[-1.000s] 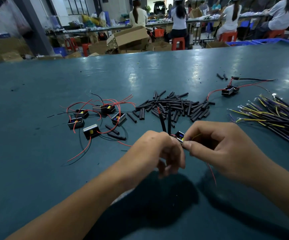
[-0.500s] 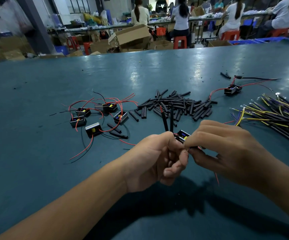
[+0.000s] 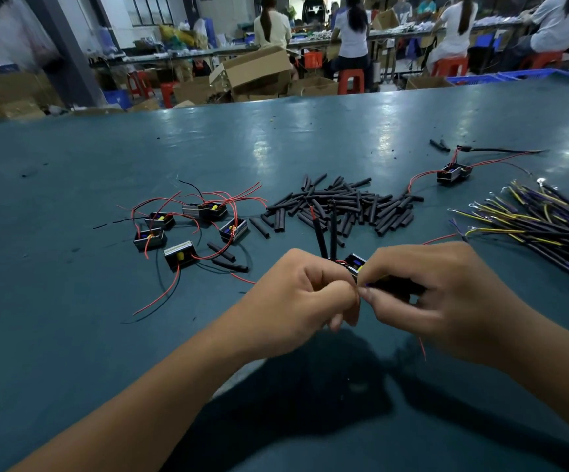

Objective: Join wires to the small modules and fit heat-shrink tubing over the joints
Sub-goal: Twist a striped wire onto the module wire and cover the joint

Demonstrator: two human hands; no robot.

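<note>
A small black module with a blue and yellow part sits between my two hands above the teal table. My left hand has its fingers curled around the module's wires. My right hand pinches a black and yellow wire at its bare end, fingertip to fingertip with the left. Two black heat-shrink tubes stick up from the module's leads, one with a red wire showing at its top. A thin red wire hangs below my right hand.
Several modules with red and black wires lie at the left. A heap of black heat-shrink tubes lies behind my hands. A bundle of black and yellow wires lies at the right, one more module beyond it. People sit at benches far behind.
My hands have stayed pressed together at the module, shifting slightly nearer to me; the fingertips have turned a little around the wire joint. The view has tilted down a bit.
</note>
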